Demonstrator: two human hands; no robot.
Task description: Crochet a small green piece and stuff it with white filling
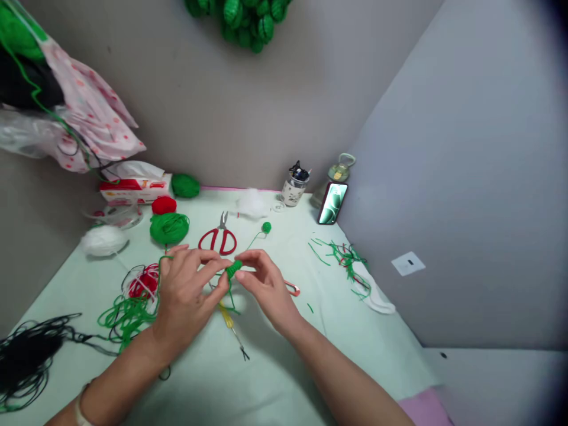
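Over the pale green table (284,367) my two hands meet on a small green crocheted piece (233,269). My left hand (184,293) pinches it from the left, and green yarn runs over that hand's fingers. My right hand (266,287) pinches the piece from the right with thumb and forefinger. A strand of green yarn hangs below the piece. Beneath my hands lies a yellow-handled crochet hook (231,325). Red-handled scissors (218,238) lie just beyond my fingers.
A green yarn ball (169,228), a red ball (164,205), white stuffing (103,240) and a tissue box (134,190) sit at the left. Loose green, red and black yarn (26,355) lies nearer. A jar (294,188), a phone (332,203) and yarn scraps (346,257) are to the right.
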